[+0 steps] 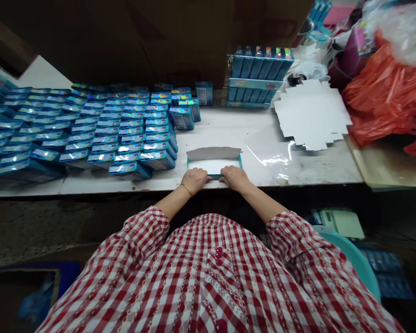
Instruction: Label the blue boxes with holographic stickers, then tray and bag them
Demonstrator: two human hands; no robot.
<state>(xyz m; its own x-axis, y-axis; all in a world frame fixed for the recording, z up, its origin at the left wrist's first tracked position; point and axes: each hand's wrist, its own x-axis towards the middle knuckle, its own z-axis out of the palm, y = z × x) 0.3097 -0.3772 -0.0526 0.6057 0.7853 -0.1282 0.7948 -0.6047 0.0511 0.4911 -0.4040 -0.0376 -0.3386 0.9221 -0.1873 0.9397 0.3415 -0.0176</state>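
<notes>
A shallow open carton tray (215, 165), white inside and blue outside, lies at the table's front edge with its far flap raised. My left hand (195, 180) grips the left part of its near wall, fingers curled over it. On the right part of that same wall, my right hand (234, 177) is closed in the same way. The thumbs point toward each other along the wall. Rows of small blue boxes (128, 125) stand to the left of my hands. Two of these boxes (182, 118) sit just behind the tray, toward the left.
Filled, clear-wrapped blue packs (256, 78) stand at the back right. Beside them lies a stack of flat white card blanks (312, 115). Red plastic bags (391, 92) heap up at the far right. A large brown carton (152, 41) overhangs the back. A turquoise basin (353, 259) sits below, right.
</notes>
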